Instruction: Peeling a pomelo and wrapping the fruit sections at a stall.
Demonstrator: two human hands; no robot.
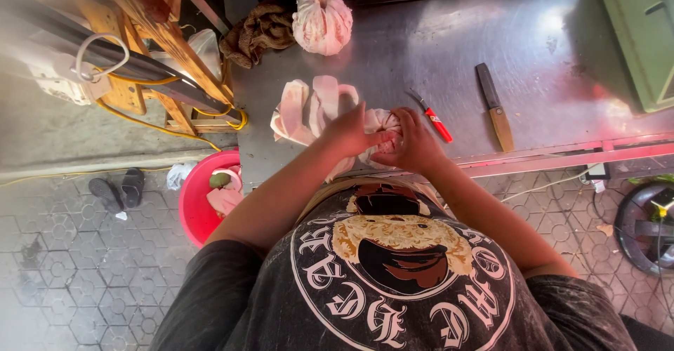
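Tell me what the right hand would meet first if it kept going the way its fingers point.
The right hand points leftward into the peeled pomelo it already touches; beyond lie the peel pieces, though depth is unclear.

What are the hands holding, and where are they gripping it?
Both the left hand and right hand grip a peeled pomelo, one on each side, at the table edge.

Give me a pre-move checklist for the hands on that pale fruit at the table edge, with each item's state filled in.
1. Both hands on the fruit: left hand and right hand grip the pale peeled fruit: ok.
2. Fruit supported on the steel table: near the front edge, contact hidden: cannot tell.
3. Red-handled peeler clear of fingers: lies beside the right hand: ok.
4. Knife parked: flat, apart from hands: ok.
5. Peel pile clear: touching the left hand: not ok.
6. Red basin below the edge: ok.
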